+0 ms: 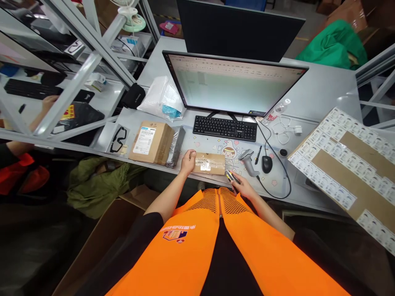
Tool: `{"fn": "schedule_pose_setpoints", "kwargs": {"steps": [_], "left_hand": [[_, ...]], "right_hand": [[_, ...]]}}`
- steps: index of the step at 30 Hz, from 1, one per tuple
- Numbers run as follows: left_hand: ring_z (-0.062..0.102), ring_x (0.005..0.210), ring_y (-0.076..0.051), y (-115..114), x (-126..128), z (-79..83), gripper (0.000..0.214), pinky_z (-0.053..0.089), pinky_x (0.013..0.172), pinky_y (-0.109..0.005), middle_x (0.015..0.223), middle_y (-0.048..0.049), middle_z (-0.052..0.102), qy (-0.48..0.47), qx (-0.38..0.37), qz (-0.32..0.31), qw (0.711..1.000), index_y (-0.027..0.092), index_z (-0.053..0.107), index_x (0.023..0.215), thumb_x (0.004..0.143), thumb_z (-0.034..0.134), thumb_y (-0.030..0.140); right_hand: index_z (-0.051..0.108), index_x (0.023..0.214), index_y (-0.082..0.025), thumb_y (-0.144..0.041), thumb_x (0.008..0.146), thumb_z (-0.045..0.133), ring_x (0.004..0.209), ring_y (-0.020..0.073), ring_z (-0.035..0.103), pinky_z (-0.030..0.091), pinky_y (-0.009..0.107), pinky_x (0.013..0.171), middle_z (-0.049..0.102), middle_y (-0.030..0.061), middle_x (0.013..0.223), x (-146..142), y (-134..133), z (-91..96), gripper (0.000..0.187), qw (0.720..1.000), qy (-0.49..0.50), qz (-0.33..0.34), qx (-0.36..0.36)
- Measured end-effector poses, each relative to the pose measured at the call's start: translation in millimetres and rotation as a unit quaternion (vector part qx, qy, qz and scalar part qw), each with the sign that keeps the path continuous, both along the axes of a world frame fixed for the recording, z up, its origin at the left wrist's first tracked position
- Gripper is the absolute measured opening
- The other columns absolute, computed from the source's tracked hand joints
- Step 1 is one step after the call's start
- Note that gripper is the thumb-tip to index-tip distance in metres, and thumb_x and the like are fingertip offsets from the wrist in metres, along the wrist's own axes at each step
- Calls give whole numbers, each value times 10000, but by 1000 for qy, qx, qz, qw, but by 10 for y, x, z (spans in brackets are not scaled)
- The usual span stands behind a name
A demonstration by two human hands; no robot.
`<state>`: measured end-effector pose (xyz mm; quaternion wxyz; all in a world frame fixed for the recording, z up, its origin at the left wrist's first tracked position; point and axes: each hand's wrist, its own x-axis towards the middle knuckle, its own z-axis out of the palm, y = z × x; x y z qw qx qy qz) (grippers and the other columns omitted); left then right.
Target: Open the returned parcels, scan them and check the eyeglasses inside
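Observation:
My left hand [187, 161] grips the left end of a small taped cardboard parcel [210, 163] lying at the front edge of the grey desk [321, 94]. Just right of the parcel's near corner, my right hand [242, 187] is closed round a small yellow-and-black tool [230, 176], probably a box cutter. Its tip points at the parcel. A grey barcode scanner [248, 161] lies on the desk beside my right hand.
A keyboard [225, 128], a lit monitor [231, 84] and a black mouse [267, 164] sit behind the parcel. A larger labelled box [151, 142] and a silver pouch [176, 146] lie to the left. Cardboard sheets of labels [345, 164] lean at the right. Another person's arm [37, 119] shows far left.

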<state>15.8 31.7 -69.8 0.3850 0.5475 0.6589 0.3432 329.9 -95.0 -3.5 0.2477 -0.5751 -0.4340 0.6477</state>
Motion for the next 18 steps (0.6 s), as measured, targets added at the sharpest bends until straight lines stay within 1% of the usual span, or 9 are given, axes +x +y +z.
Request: {"fn": "schedule_pose_setpoints", "kwargs": {"steps": [2,4,5,7,9,10,13,16,18], "left_hand": [[664,1123,-253,-1,-13,-26,317,510,1038,-372,1159,-92,735,-34,-2,7,999,212,663,1126,1032,451,428],[657,1171,-246,-16,-47,-59,403,504,1067,-375,1218,-102,730,-67,-1,20,998,204,662,1154,1069,360,457],[651,1201,-242,-30,-68,-79,460,502,1080,-373,1256,-110,723,-79,-1,27,997,196,664,1169,1085,302,467],[650,1238,-231,-65,-107,-119,569,511,1083,-363,1315,-121,712,-92,-3,35,995,179,669,1215,1103,199,480],[662,1249,-223,-99,-122,-155,634,531,1070,-356,1349,-126,708,-125,-13,38,991,162,664,1276,1107,149,490],[670,1247,-222,-111,-118,-170,655,540,1064,-357,1354,-130,710,-144,-17,42,989,154,660,1302,1108,135,493],[675,1252,-230,-125,-73,-195,702,536,1083,-377,1355,-148,713,-175,-14,65,982,132,671,1307,1107,115,511],[665,1261,-244,-122,-33,-202,726,510,1117,-399,1333,-163,720,-167,7,85,982,122,697,1261,1104,121,536],[659,1269,-250,-126,-29,-205,727,499,1130,-408,1319,-163,726,-164,17,92,982,127,710,1241,1105,130,544]], "right_hand": [[419,1634,-199,-519,912,663,522,191,624,560,342,554,659,-6,700,87,19,44,827,999,-46,-2,11],[440,1626,-214,-548,946,623,564,217,656,583,385,610,711,37,779,162,139,142,780,991,-122,5,54],[474,1608,-232,-551,967,598,633,239,691,598,415,678,744,66,857,169,233,208,726,982,-160,20,93],[560,1551,-277,-518,1015,543,898,295,747,587,468,882,776,112,1109,75,459,355,588,955,-211,87,190],[586,1530,-315,-453,1052,481,1143,324,706,529,477,1019,727,103,1326,-181,687,484,509,918,-232,182,265],[584,1533,-323,-417,1062,454,1182,324,691,516,465,1034,715,97,1359,-359,786,529,497,899,-242,231,284],[604,1521,-297,-332,1051,457,1059,292,724,530,394,963,768,108,1213,-949,998,564,494,847,-288,347,281],[632,1496,-270,-270,1033,490,994,267,735,524,345,927,791,100,1131,-1398,1105,498,485,815,-325,398,268],[637,1490,-279,-255,1037,492,1018,267,733,516,335,931,789,91,1166,-1564,1142,448,477,809,-336,403,266]]}}
